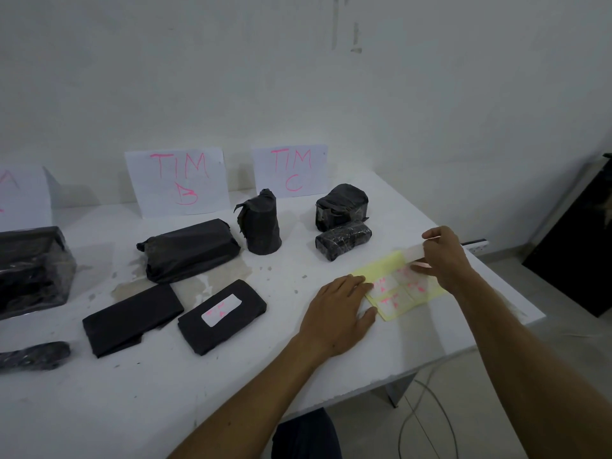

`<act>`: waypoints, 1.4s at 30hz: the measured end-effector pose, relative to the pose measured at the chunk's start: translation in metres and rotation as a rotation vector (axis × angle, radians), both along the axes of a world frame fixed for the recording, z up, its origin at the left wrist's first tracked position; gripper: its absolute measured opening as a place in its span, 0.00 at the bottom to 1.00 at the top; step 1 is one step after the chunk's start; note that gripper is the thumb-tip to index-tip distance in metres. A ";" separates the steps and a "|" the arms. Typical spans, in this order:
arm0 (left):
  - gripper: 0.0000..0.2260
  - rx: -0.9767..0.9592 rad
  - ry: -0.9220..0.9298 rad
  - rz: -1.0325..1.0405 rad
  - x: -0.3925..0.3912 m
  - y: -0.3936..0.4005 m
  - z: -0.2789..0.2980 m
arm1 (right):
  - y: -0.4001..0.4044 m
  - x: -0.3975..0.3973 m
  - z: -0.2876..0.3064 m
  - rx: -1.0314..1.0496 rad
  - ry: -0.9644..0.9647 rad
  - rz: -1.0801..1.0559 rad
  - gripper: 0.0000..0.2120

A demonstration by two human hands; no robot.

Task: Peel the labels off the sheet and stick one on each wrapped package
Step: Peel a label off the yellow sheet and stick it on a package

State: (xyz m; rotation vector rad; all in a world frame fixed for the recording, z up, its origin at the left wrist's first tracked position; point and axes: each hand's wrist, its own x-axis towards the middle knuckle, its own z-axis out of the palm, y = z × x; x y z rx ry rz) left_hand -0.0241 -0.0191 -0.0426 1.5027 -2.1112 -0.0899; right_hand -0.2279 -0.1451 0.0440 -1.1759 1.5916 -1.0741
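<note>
Nearest, two bare forearms reach in from the lower right over a white table (231,376) with a scuffed, chipped top. The left hand (334,313) lies flat, fingers straight, pressing the near-left edge of a pale yellow label sheet (381,270) near the table's right edge. White rectangular labels on it carry pink handwriting, too small to read surely. Just beyond, the right hand (445,256) pinches a plain white peeled label (414,251) between thumb and fingers, lifted above the sheet's far side.

Left of the hands lies a flat black wrapped package (222,316), matte and rectangular, with a white label (221,309) stuck on top, pink writing that looks like "TIM A". Beside it, another flat black package (132,318) has no label. At the near-left edge sits a small glossy dark bundle (33,354).

Farther back: a long bulging black bundle (188,248), an upright cone-shaped package (260,223), a small taped cylinder (342,241) lying on its side, a squat lumpy package (341,203) touching it behind, and at far left a big shiny film-wrapped block (29,266).

Against the white wall lean paper signs in pink marker: "TIM B" (177,182), "TIM C" (289,170), and a cut-off one (20,197) at left
</note>
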 end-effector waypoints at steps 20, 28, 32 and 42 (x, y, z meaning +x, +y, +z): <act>0.27 0.069 0.078 0.021 -0.001 0.005 0.011 | 0.047 0.020 -0.008 -0.334 0.228 0.146 0.06; 0.08 0.009 0.642 0.182 0.005 0.017 0.029 | 0.082 0.061 -0.013 -0.476 0.325 0.303 0.06; 0.09 0.049 0.884 0.189 0.020 0.025 0.035 | 0.096 0.091 -0.015 -0.525 0.322 0.399 0.05; 0.14 0.288 1.222 0.360 0.091 0.046 0.074 | 0.118 0.161 -0.008 -0.675 0.292 0.529 0.09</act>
